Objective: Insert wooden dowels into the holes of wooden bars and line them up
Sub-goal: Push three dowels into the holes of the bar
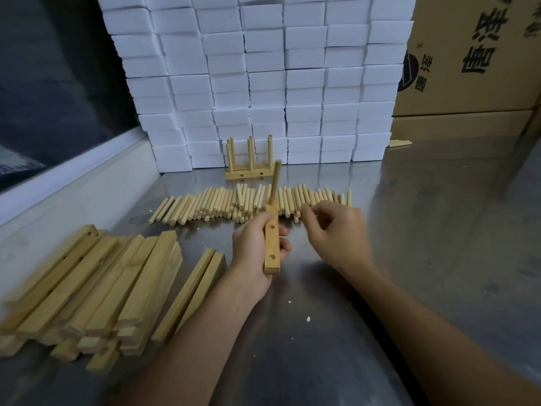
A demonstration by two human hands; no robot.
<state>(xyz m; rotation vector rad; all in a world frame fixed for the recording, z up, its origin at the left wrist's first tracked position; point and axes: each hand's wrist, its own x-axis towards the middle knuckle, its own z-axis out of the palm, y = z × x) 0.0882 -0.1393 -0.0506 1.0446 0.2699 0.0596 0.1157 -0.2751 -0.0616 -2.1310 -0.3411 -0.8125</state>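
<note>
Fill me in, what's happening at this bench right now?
A person is fitting dowels into wooden bars. The left hand grips a bar that has one dowel standing in its far hole, with two holes open. The right hand reaches over the row of loose dowels, apparently to pick the next. Finished bars stand by the white boxes; blank bars lie piled at the left.

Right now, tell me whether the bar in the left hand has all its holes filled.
Partly filled. The bar in the left hand carries one dowel at its far end; two nearer holes show empty.
</note>
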